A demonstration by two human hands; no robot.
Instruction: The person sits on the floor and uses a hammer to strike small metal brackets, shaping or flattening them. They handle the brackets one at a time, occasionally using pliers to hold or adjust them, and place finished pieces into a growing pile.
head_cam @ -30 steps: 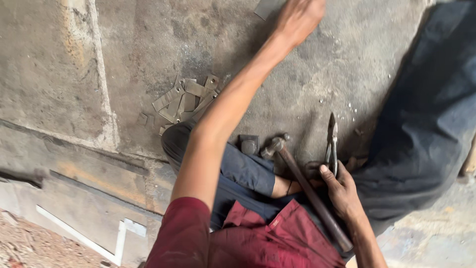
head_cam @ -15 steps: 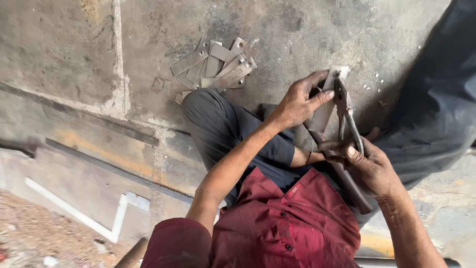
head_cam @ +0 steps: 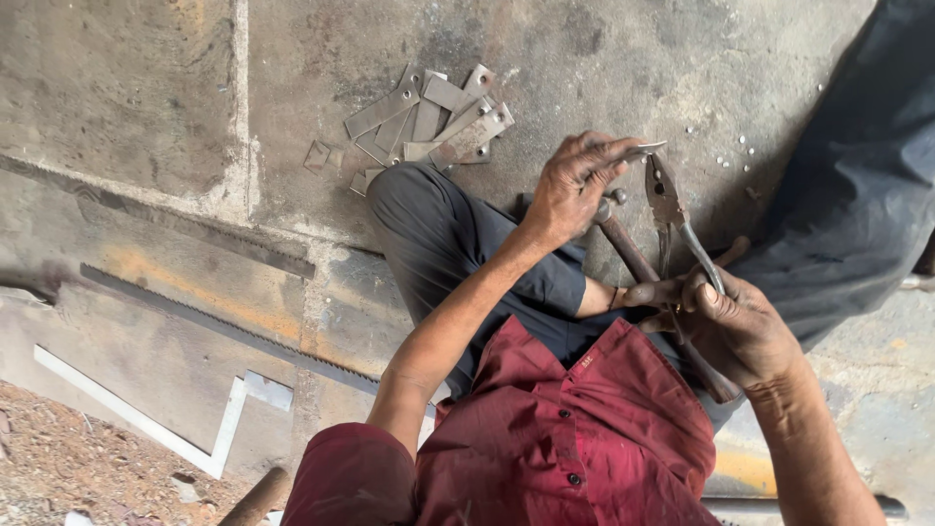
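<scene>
left hand fingers are pinching a small metal strip; right hand fingers are clenching pliers just beside that strip.

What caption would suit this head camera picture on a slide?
Seated on concrete, the left hand holds a small metal strip at pliers gripped by the right hand.
</scene>
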